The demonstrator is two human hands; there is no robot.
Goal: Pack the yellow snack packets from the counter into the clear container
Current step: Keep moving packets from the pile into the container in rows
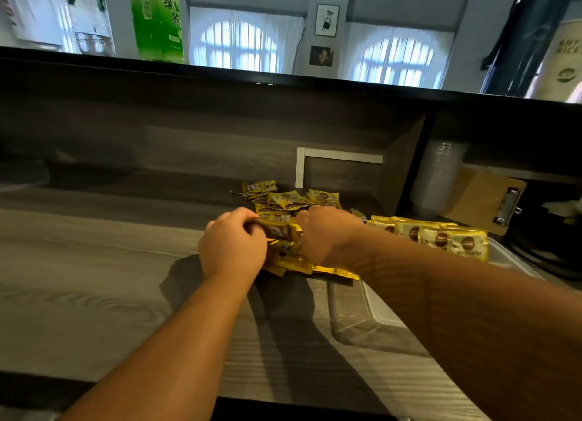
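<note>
my two bare forearms cross the grey wood-grain counter [94,263] from the near edge, converging on a bunch of yellow snack packets [285,247]. my left hand [233,242] sits at the bunch's left end, fingers curled over the top of the packets and gripping them. my right hand [324,231] sits at the bunch's right end, likewise curled and clamped on the same packets. the gripped bunch lies directly between the two hands, touching both; its lower packets spill out beneath the hands toward the camera and onto the counter. beyond the hands, farther from me, a loose heap of packets [289,198] lies on the counter near the back wall, just in front of a white l-shaped bracket [315,159]. to the right of my right wrist, the clear container [387,313] rests on the counter, partly hidden by my right forearm; a row of packets [441,238] stands on edge inside it, close to my right hand but apart from the gripped bunch. a clipboard [482,200] leans behind the container. on the upper ledge stands a green tea bottle [157,20].
</note>
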